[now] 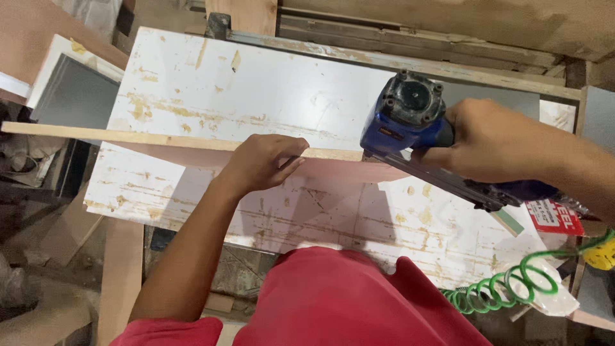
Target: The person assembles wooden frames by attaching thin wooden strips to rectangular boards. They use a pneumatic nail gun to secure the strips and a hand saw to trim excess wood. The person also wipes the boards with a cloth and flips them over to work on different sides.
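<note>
Left hand (pixel 264 161) closed over the top edge of a board (pixel 154 138), fingers curled across the edge, thumb on the near side. Board standing on its long edge upon the counter (pixel 211 83), thin pale edge facing up, pinkish face leaning toward the camera. Running from far left, under the left hand, on to the nailer at the right.

Right hand (pixel 496 141) wrapped tight around the grip of a blue nailer (pixel 410 118), fingers clamped on the handle. Round grey cap of the nailer turned up to the camera, nose pressed down against the board's top edge, just beside the left hand's fingertips. Long dark magazine (pixel 461 182) stretching from the nose to the right, below the right hand.

Green coiled hose (pixel 496 288) lying at the lower right corner of the counter, near a yellow fitting (pixel 602 253). Small red and white box (pixel 552 216) just beyond the magazine end. Counter top white, scratched, stained with brownish glue marks. Grey panel (pixel 73 96) beside the counter at the left. Red shirt (pixel 346 301) filling the bottom of the view.
</note>
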